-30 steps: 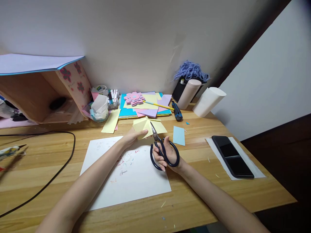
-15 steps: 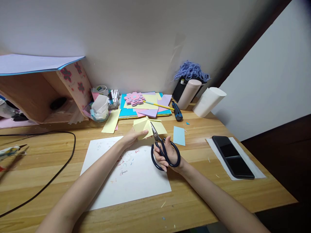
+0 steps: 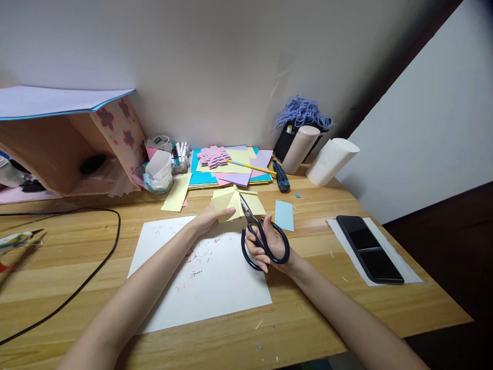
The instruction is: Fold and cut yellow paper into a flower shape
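My left hand (image 3: 211,218) pinches pale yellow paper (image 3: 227,200), folded or layered, with the thumb on top. In my right hand (image 3: 265,246) is a pair of scissors (image 3: 249,218) with large black loop handles. The fingers pass through the handles, and the blades point up and left against the paper, by a slit near its middle. Beneath both hands lies a white sheet (image 3: 215,290) with small coloured marks. A light blue paper rectangle (image 3: 284,215) rests just right of the yellow paper.
Behind my hands are stacked coloured papers (image 3: 200,178) bearing a pink paper flower (image 3: 213,156), a yellow pencil (image 3: 252,166) and a utility knife (image 3: 281,177). A phone (image 3: 367,249) lies right. A black cable (image 3: 96,272) and a glue gun (image 3: 15,240) are left, below an open box (image 3: 46,149).
My right hand and the scissors have shifted slightly right, and the handles look a little wider apart. My left hand and the yellow paper have barely moved.
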The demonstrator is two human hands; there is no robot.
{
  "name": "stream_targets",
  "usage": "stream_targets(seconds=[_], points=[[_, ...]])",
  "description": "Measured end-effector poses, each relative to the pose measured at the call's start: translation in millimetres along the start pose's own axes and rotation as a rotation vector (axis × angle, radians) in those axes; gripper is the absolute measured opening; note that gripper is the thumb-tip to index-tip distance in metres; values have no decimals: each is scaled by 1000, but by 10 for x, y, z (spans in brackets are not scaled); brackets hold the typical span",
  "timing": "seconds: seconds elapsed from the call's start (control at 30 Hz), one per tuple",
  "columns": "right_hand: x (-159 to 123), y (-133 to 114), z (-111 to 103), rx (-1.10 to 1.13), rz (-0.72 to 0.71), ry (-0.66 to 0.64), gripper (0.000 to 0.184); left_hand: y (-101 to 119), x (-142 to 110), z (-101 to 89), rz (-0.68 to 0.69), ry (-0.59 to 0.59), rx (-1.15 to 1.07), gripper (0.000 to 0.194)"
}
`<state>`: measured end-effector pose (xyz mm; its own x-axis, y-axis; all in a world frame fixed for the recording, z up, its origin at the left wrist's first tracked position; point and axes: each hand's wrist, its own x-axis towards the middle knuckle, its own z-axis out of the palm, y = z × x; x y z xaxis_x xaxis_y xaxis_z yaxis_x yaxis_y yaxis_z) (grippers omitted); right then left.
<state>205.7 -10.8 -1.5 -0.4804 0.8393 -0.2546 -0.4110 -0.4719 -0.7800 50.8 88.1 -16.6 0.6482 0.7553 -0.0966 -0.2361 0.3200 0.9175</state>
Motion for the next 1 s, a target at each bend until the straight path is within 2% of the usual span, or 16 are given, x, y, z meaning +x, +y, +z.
stream_targets(seconds=[0.13,0.57,1.0], points=[[-5,4,6,-4,-6,8,66,-8,9,-8,-7,3,7,34],[-29,-57,6,-11,33,-8,71,5,11,-8,-14,3,12,40],[-66,-80,-82,-83,47,17,64,-3,-9,-33,-52,30,-19,40]])
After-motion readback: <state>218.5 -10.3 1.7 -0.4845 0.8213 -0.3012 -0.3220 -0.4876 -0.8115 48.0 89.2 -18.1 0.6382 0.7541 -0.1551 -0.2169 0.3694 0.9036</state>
